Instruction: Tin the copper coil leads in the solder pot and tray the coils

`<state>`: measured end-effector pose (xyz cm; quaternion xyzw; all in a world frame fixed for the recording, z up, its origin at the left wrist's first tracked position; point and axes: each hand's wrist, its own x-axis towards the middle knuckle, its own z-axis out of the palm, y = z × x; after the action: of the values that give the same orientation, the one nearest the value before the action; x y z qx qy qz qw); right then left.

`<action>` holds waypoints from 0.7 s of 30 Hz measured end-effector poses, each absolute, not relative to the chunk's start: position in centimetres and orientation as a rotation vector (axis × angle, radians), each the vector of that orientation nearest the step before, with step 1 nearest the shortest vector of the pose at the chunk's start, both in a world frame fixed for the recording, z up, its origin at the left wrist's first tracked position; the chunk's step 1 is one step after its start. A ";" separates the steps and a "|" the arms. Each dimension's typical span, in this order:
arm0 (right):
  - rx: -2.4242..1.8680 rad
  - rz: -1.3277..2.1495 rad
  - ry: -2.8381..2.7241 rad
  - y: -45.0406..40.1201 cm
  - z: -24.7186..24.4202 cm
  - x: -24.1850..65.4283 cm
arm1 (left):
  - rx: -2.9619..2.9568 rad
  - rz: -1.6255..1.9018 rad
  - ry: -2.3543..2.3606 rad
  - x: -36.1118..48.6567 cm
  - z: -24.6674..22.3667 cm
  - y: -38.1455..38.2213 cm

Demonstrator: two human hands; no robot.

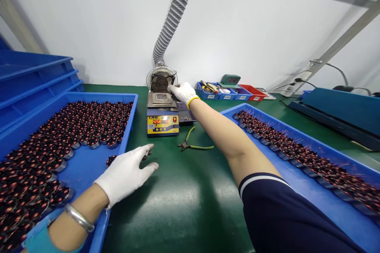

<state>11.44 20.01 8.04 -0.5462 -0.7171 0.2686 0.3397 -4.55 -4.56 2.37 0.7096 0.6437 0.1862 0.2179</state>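
Note:
My left hand (127,174), in a white glove, hovers over the right rim of the left blue tray (134,110). Its thumb stands apart from the fingers, and the fingertips look dark. Beside its back edge lies one small round motor-like part (111,160) with black and copper tones. My right hand (184,93), also gloved, reaches to the solder pot (162,101) at the back, fingers bent together at its right side; what they grip is too small to make out. The pot's yellow and blue control box (163,123) shows red digits.
Green-handled cutters (190,144) lie on the green table (175,197). Many similar parts (89,122) fill the left tray; rows with upright wires (285,138) stand in the right blue tray (246,106). A grey exhaust hose (175,12) hangs behind. Small bins (227,95) stand at the back.

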 end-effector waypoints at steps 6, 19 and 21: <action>-1.258 1.137 -1.535 18.9 8.0 12.2 | 1.962 0.479 1.783 -4.7 2.2 -4.4; -0.981 1.542 -1.286 12.4 9.3 15.7 | 1.948 0.485 1.796 -5.3 1.3 -4.1; -1.006 1.523 -1.302 11.8 9.5 16.6 | 1.957 0.487 1.809 -5.2 1.3 -4.2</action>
<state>16.64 11.77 9.51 -0.4040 -0.5230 0.6117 0.4349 -5.20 -4.15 1.32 0.7056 0.6522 0.1756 0.2144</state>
